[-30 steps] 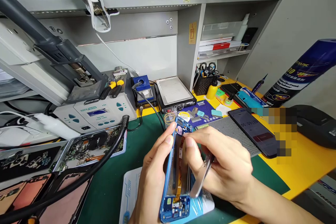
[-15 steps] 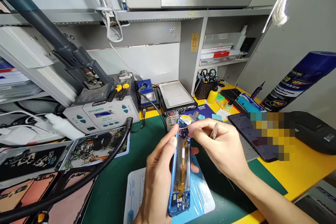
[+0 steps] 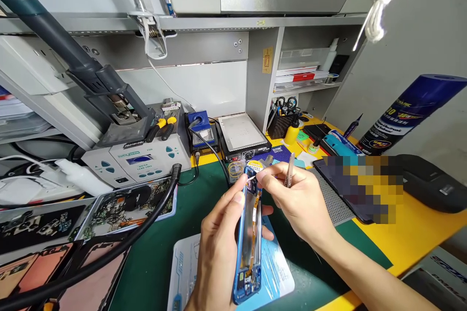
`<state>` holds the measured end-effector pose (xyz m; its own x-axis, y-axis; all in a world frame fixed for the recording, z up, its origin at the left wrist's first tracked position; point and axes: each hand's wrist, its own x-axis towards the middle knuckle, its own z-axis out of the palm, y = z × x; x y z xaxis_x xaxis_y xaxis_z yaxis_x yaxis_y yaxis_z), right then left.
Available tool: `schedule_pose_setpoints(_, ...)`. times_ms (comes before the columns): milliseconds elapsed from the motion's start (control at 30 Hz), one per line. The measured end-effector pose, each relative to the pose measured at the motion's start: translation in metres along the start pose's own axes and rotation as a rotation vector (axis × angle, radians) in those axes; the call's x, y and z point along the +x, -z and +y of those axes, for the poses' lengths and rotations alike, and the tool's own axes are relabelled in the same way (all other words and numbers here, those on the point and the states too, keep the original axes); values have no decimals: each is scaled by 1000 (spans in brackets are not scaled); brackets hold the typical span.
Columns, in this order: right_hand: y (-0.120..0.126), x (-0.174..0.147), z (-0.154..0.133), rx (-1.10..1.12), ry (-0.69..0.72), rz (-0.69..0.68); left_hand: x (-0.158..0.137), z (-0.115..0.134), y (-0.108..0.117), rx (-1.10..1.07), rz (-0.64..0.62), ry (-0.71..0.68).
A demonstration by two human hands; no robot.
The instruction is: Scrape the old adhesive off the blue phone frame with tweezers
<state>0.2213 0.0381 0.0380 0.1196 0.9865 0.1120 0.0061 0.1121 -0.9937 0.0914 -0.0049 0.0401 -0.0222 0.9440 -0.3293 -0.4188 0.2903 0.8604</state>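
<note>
My left hand (image 3: 219,238) is closed around a blue phone frame (image 3: 251,233), held upright and tilted above the mat. An orange flex cable (image 3: 255,214) runs down its middle, and small parts show at both ends. My right hand (image 3: 297,199) pinches thumb and forefinger at the frame's top end. A thin pale sliver (image 3: 251,178) shows by these fingertips; I cannot make out what it is. Metal tweezers (image 3: 290,170) are tucked between the fingers of that same hand, one end pointing up. My left fingertips rest beside the frame's top edge.
Beneath my hands lies a blue-and-white pad (image 3: 182,267) on the green mat (image 3: 146,257). Hot-air station (image 3: 142,160), thick black hose (image 3: 160,218) and opened devices (image 3: 127,204) occupy the left. A dark phone (image 3: 335,184), spray can (image 3: 404,116) and black pouch (image 3: 434,184) stand right.
The tweezers in my right hand have swung more upright. The sliver at the fingertips has shifted slightly relative to the frame. My left hand keeps its hold; the whole view has shifted a little.
</note>
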Motion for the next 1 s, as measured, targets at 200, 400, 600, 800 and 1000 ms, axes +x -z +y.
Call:
schedule_pose_setpoints(200, 2, 0, -7, 10, 4, -15, 0, 2, -2, -16, 29, 6)
schedule_pose_setpoints(400, 7, 2, -4, 100, -43, -102, -2, 3, -2, -28, 31, 18)
schedule_pose_setpoints(600, 11, 6, -2, 230, -180, -212, -4, 7, -5, -125, 62, 11)
schedule_pose_setpoints(800, 12, 8, -7, 347, -281, -275, -3, 7, -2, -87, 37, -22)
schedule_pose_setpoints(1000, 15, 9, -10, 390, -347, -307, -1, 8, 2, -78, -13, 26)
